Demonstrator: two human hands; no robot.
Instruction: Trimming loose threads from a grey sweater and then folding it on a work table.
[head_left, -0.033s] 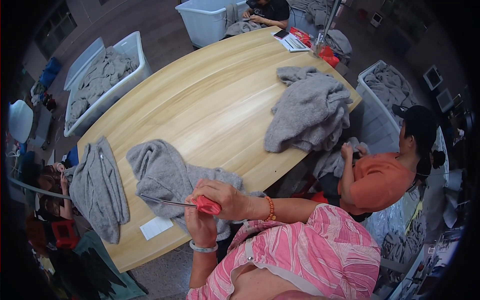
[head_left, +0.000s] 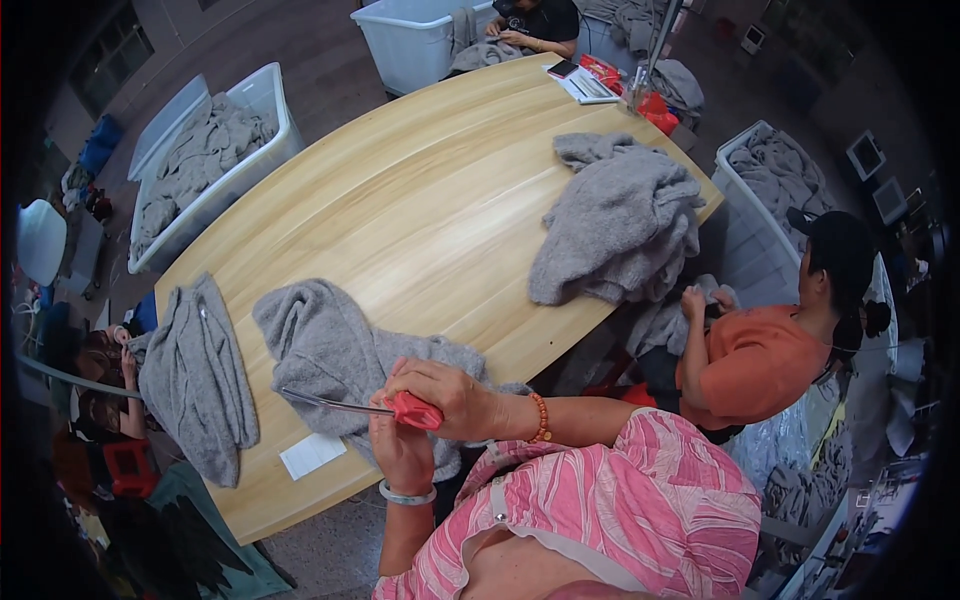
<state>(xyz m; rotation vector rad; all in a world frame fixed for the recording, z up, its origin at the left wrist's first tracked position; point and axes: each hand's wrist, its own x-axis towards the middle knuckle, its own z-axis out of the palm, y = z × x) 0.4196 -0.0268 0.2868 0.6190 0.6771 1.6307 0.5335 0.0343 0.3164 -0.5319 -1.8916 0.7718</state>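
My right hand (head_left: 450, 395), with a beaded bracelet at the wrist, is closed around the red-covered handle of a slim metal tool (head_left: 335, 402). Its long thin end points left over a grey knitted garment (head_left: 320, 335). Just below, my left hand (head_left: 403, 460), wearing a pale bangle, has its fingers drawn together against the tool near the handle; what they pinch is hidden. The grey garment lies bunched on the table, and part of it hangs over the near edge beneath my hands. Beside it lies a white slip of paper (head_left: 312, 456).
Another grey garment (head_left: 200, 380) lies at the table's left end. A grey garment pile (head_left: 620, 225) sits at the right of the wooden table (head_left: 400, 190). White bins (head_left: 285, 120) of garments stand around. A co-worker in orange (head_left: 750, 360) sits close on the right, another (head_left: 540, 25) at the far end.
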